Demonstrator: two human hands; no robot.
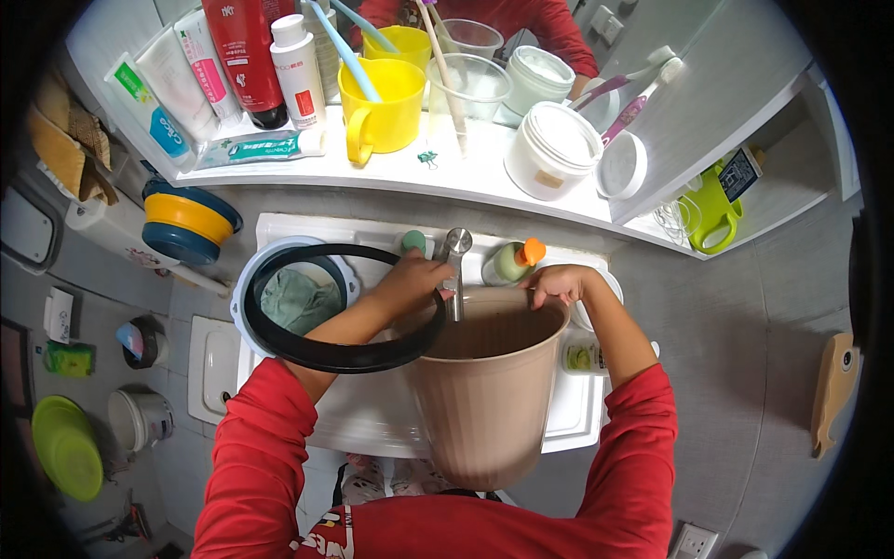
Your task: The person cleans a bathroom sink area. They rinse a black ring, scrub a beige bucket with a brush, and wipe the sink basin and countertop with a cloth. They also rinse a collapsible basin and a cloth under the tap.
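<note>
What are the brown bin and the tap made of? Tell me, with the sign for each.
Brown bin: probably plastic, matte tan, with a smooth moulded wall and thin rim, which the right hand holds. Tap: apparently metal, with a shiny silver reflective finish; the left hand rests on it.

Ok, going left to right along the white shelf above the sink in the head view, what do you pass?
Toothpaste tubes → red bottle → white bottle → yellow mug holding a blue toothbrush → clear plastic cup → open white jar → its white lid → green cup on the lower ledge.
</note>
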